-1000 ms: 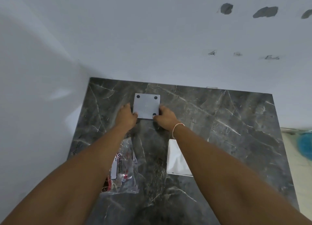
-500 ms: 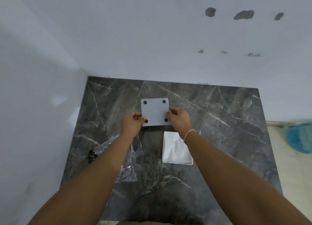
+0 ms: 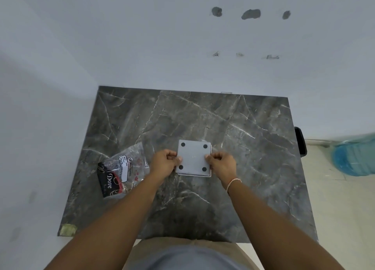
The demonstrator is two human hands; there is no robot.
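Observation:
A flat grey square plate (image 3: 193, 158) with a black round pad near each corner is held over the dark marble table (image 3: 243, 132). My left hand (image 3: 165, 162) pinches its left edge and my right hand (image 3: 221, 162) pinches its right edge, fingers curled. Directly beneath the plate lies a white square piece (image 3: 210, 175); only its thin front and right rim shows.
A clear plastic bag (image 3: 126, 164) with a black Dove-labelled pack and a white label lies on the table to the left of my hands. White walls close the back and left. A black object (image 3: 300, 141) hangs at the table's right edge; a blue bottle (image 3: 355, 158) lies on the floor.
Both hands have brought the grey plate from the back of the table toward me and over the white piece, which is now almost covered. The view has tipped down.

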